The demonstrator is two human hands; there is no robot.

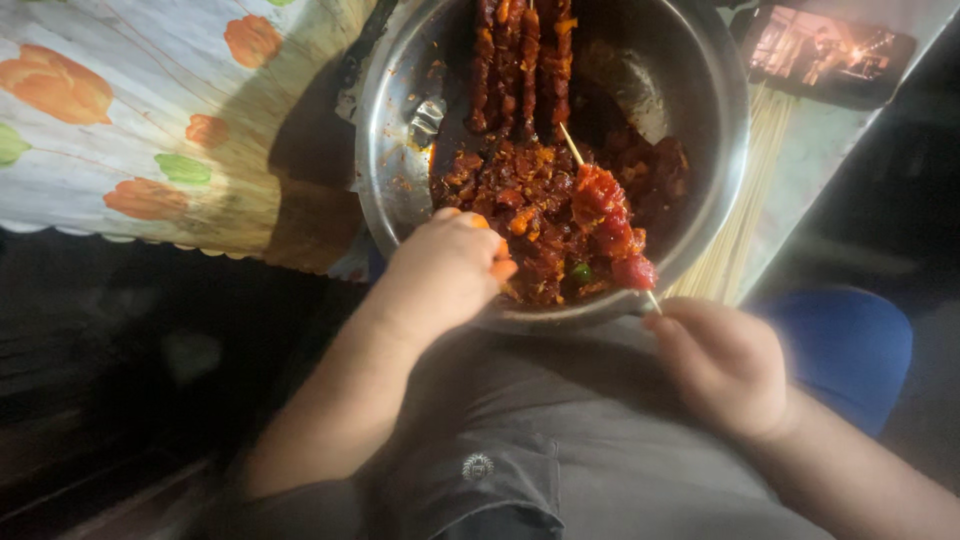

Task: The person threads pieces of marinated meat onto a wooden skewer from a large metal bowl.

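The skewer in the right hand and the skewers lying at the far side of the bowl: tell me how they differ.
The held skewer is gripped by the right hand and slants over the bowl; the finished skewers lie flat, side by side, untouched. The held skewer shows bare stick at both ends, while the finished skewers look covered with meat along the visible length. Both carry red marinated pieces.

A floral cloth [150, 120] with orange blooms and green leaves covers the desk at the left. A bundle of bare wooden sticks [745, 210] lies right of the bowl, near a lit phone [828, 52].
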